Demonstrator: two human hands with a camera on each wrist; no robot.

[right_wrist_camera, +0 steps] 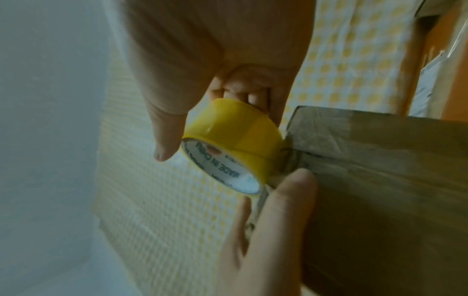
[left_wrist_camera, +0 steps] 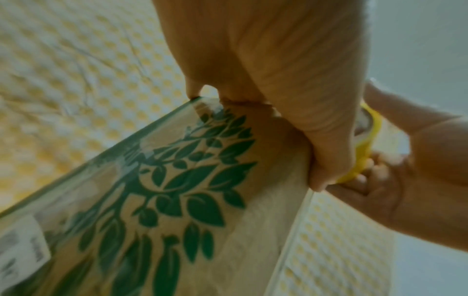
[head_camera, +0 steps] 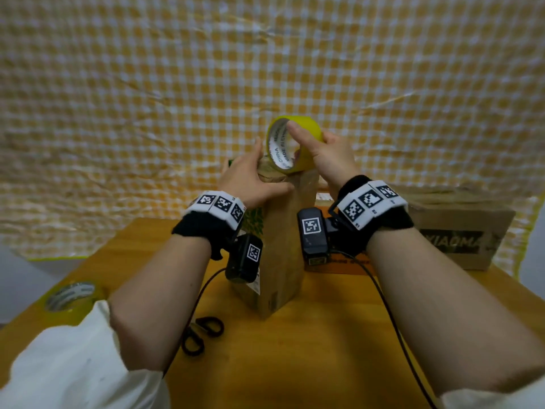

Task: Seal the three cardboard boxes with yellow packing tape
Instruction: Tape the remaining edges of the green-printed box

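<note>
A tall cardboard box (head_camera: 280, 261) with green leaf print (left_wrist_camera: 177, 180) stands upright mid-table. My left hand (head_camera: 250, 175) lies on its top with straight fingers, the thumb along the near edge. In the right wrist view those fingers (right_wrist_camera: 273, 230) press against the box's top (right_wrist_camera: 380, 160) right beside the roll. My right hand (head_camera: 321, 152) grips a yellow tape roll (head_camera: 306, 125) at the far top edge of the box, thumb on one side and fingers curled behind it (right_wrist_camera: 235, 132). The roll touches the box corner. Any pulled-out strip is too blurred to make out.
A brown box with black print (head_camera: 460, 231) sits at the right rear, an orange box (head_camera: 339, 264) behind the tall one. A second yellow tape roll (head_camera: 70, 299) lies at the table's left edge. Black scissors (head_camera: 200, 335) lie in front. A checkered sheet (head_camera: 265, 69) hangs behind.
</note>
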